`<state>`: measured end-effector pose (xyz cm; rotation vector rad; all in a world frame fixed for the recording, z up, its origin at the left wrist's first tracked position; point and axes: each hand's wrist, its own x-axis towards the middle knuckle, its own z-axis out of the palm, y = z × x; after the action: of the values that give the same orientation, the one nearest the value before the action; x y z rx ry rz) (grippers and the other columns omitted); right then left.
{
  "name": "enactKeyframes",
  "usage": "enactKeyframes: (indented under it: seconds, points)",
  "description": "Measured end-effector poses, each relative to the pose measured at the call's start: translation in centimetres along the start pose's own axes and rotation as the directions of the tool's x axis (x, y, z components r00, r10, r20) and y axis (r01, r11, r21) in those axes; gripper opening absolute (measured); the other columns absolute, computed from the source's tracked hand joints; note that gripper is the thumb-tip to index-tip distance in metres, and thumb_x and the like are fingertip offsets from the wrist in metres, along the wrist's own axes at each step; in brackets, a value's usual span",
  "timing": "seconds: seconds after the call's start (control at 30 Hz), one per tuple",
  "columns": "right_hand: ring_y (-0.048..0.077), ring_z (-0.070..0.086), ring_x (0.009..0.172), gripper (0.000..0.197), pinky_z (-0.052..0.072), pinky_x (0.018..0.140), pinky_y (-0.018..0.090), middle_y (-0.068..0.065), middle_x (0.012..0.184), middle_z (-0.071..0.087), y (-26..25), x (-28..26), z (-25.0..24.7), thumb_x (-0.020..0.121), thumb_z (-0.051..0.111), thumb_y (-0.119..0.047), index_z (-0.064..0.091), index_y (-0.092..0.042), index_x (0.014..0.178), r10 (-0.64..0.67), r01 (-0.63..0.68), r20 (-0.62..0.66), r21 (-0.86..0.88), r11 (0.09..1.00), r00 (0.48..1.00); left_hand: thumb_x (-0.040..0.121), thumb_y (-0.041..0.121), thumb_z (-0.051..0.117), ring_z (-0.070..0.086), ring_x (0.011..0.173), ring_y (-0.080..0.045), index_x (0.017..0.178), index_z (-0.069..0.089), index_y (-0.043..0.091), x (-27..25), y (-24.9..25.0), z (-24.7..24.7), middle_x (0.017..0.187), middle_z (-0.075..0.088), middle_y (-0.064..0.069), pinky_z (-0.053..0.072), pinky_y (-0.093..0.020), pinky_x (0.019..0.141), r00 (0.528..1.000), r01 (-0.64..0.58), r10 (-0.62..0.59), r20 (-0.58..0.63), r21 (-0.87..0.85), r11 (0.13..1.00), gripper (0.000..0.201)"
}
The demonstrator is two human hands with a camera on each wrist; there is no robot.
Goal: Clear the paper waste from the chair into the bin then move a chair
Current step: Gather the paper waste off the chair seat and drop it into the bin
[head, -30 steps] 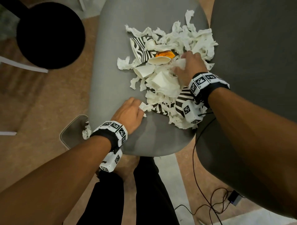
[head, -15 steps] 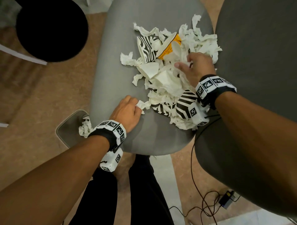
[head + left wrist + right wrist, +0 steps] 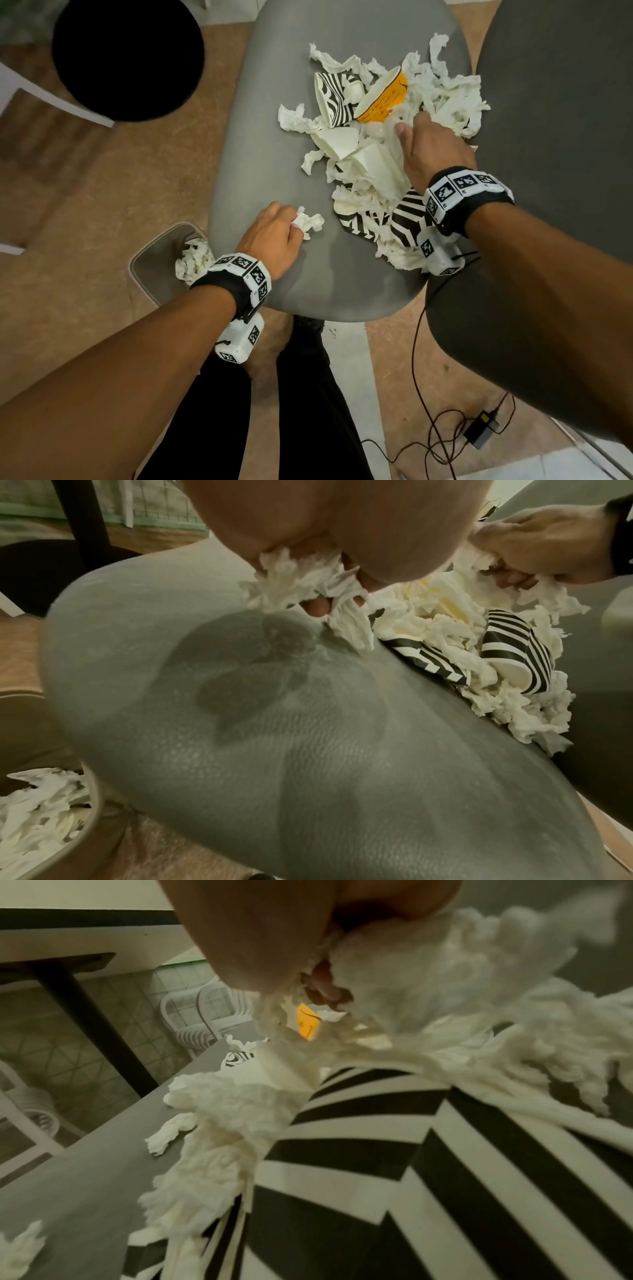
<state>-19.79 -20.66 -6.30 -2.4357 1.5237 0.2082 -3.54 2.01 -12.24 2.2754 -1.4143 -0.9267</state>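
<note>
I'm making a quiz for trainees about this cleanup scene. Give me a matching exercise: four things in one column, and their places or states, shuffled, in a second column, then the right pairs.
Things:
1. left hand
2. right hand
3. bin
4. orange cup

Places or states:
A. on the floor beside the chair, with paper inside
B. lying tipped in the pile of paper waste
C. gripping a small wad of tissue
D. reaching into the pile, grabbing tissue

Pairs: 1-C, 2-D, 3-A, 4-B
</note>
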Motion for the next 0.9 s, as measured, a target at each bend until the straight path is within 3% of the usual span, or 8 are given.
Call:
enactKeyframes:
  seconds: [0.17, 0.3, 0.43, 0.5, 0.57, 0.63, 0.77, 0.9]
  points:
    - [0.036, 0.063, 0.087, 0.029, 0.052, 0.074, 0.04, 0.018, 0.105, 0.058, -2.2, -0.3, 0.0, 0.096, 0.048, -0.028, 0.054, 0.0, 0.092, -0.046, 0.048, -0.015, 0.289, 0.956, 0.999, 0.095, 0.02, 0.04, 0.046, 0.085, -0.021, 0.085, 0.043, 0.017, -0.6, -0.5, -0.3, 0.096, 0.048, -0.005, 0.041, -0.034, 0.076, 1.0, 0.007, -0.007, -0.019, -0.008, 1.0, 0.012]
    - [0.024, 0.07, 0.059, 0.006, 0.056, 0.049, 0.034, 0.017, 0.094, 0.064, -5.8, -0.8, -0.1, 0.089, 0.05, -0.016, 0.049, -0.01, 0.093, 0.03, -0.051, 0.045, 0.59, 0.806, 0.999, 0.094, 0.019, 0.04, 0.048, 0.082, -0.023, 0.086, 0.049, 0.009, -0.7, -0.9, -1.1, 0.093, 0.05, -0.005, 0.041, -0.034, 0.075, 0.999, 0.045, -0.047, -0.028, -0.048, 0.998, 0.016]
    - [0.018, 0.052, 0.068, 0.035, 0.046, 0.065, 0.035, 0.004, 0.086, 0.06, -11.2, -2.4, 0.8, 0.084, 0.038, -0.02, 0.051, -0.018, 0.116, -0.012, -0.054, 0.08, 0.766, 0.641, 0.997, 0.091, 0.018, 0.04, 0.05, 0.073, -0.03, 0.078, 0.051, 0.004, -1.2, -1.8, -2.2, 0.077, 0.055, -0.008, 0.039, -0.035, 0.066, 0.981, 0.137, -0.154, -0.12, -0.136, 0.981, 0.022]
    - [0.011, 0.05, 0.059, 0.04, 0.041, 0.061, 0.027, -0.005, 0.07, 0.058, -14.0, -3.5, 2.1, 0.078, 0.036, -0.022, 0.065, -0.022, 0.105, -0.034, -0.104, 0.149, 0.817, 0.567, 0.988, 0.09, 0.022, 0.04, 0.05, 0.065, -0.033, 0.07, 0.051, 0.003, -1.7, -2.9, -2.8, 0.064, 0.054, -0.011, 0.039, -0.036, 0.061, 0.96, 0.193, -0.229, -0.162, -0.213, 0.958, 0.03]
    - [0.013, 0.045, 0.051, 0.028, 0.034, 0.058, 0.027, -0.011, 0.05, 0.05, -17.2, -4.9, 3.7, 0.073, 0.036, -0.023, 0.064, -0.024, 0.068, -0.068, -0.133, 0.206, 0.814, 0.565, 0.976, 0.092, 0.024, 0.043, 0.052, 0.061, -0.036, 0.064, 0.053, 0.004, -2.3, -4.7, -3.3, 0.062, 0.058, -0.017, 0.041, -0.037, 0.058, 0.934, 0.239, -0.298, -0.196, -0.277, 0.931, 0.036]
    - [0.016, 0.043, 0.049, 0.023, 0.033, 0.056, 0.029, -0.01, 0.043, 0.046, -20.4, -6.6, 5.9, 0.072, 0.037, -0.024, 0.054, -0.023, 0.057, -0.098, -0.196, 0.297, 0.808, 0.555, 0.95, 0.095, 0.023, 0.044, 0.051, 0.06, -0.034, 0.057, 0.047, 0.009, -3.3, -7.3, -3.6, 0.061, 0.057, -0.017, 0.034, -0.033, 0.057, 0.904, 0.293, -0.369, -0.216, -0.314, 0.903, 0.041]
    - [0.023, 0.054, 0.062, 0.024, 0.046, 0.062, 0.039, 0.0, 0.06, 0.056, -26.4, -9.7, 10.6, 0.073, 0.036, -0.027, 0.057, -0.019, 0.065, -0.214, -0.244, 0.454, 0.753, 0.611, 0.865, 0.1, 0.021, 0.042, 0.052, 0.064, -0.031, 0.061, 0.044, 0.011, -5.9, -13.8, -3.5, 0.065, 0.053, -0.016, 0.03, -0.032, 0.058, 0.821, 0.427, -0.528, -0.216, -0.382, 0.82, 0.04]
    - [0.024, 0.057, 0.076, 0.025, 0.05, 0.075, 0.04, 0.0, 0.075, 0.059, -31.4, -11.7, 16.7, 0.085, 0.044, -0.028, 0.066, -0.017, 0.087, -0.202, -0.342, 0.601, 0.664, 0.665, 0.773, 0.103, 0.019, 0.036, 0.049, 0.074, -0.024, 0.094, 0.054, 0.001, -8.1, -20.7, -2.0, 0.078, 0.056, -0.012, 0.032, -0.03, 0.062, 0.729, 0.538, -0.67, -0.142, -0.487, 0.688, 0.026]
